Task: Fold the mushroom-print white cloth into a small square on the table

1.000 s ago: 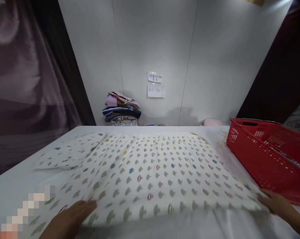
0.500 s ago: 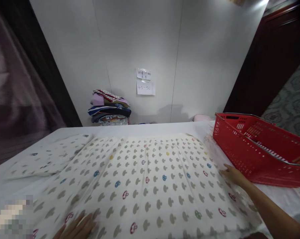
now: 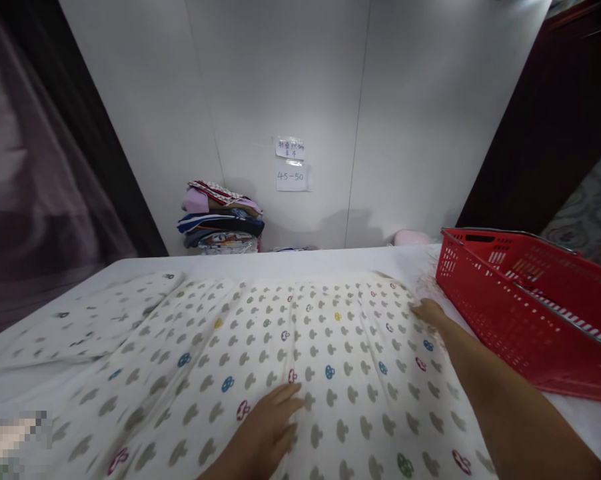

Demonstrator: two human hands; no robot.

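Observation:
A white cloth [image 3: 325, 333] printed with small grey and coloured mushrooms lies spread flat over the white table [image 3: 290, 261]. My left hand [image 3: 268, 420] rests palm down on the cloth's near middle, fingers stretched out. My right hand [image 3: 427, 311] reaches far along the cloth's right edge, flat on the fabric close to the red basket [image 3: 520, 307]. Neither hand holds anything.
A second piece of the same printed cloth [image 3: 90, 320] lies at the table's left. A pile of folded clothes [image 3: 223, 217] stands against the white wall, under two paper notes [image 3: 291, 165]. A dark curtain hangs at the left.
My left hand has slid from the cloth's near left corner up to its middle. My right hand has moved farther along the right edge, away from me.

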